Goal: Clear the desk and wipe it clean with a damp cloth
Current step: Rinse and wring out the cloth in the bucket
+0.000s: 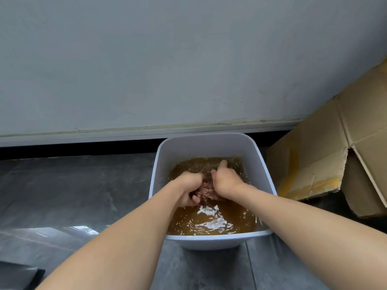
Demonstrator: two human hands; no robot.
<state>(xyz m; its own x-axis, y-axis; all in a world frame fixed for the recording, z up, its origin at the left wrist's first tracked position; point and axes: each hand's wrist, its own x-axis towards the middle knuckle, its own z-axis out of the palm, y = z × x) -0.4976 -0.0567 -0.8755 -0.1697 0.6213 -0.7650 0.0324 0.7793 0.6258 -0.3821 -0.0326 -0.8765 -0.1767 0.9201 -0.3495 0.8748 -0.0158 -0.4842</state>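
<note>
Brown, murky water (209, 222) fills the white tub (209, 143) in front of me, rippling and catching bright glints of light near its close edge. Both my hands are down in it, meeting in the middle of the tub, and the cloth (208, 190), a reddish-brown wad, is bunched between them right at the surface. My left hand (189, 190) has its fingers curled tight round the cloth's left end, with the knuckles up and the fingertips tucked under toward me. My right hand (225, 181) clamps on the cloth's right end, back of the hand showing, fingers bent down into the water where I can't see their tips, thumb poking out toward the far side. The tub sits on a grey tiled floor (83, 185), its far rim near the skirting of a pale wall (167, 59). Off to the right, just beside the tub, a flattened cardboard box (326, 155) leans against that wall, with yellow stains along its lower edge. Down in the near left corner lies something flat and black (16, 275); I can't tell what it is.
</note>
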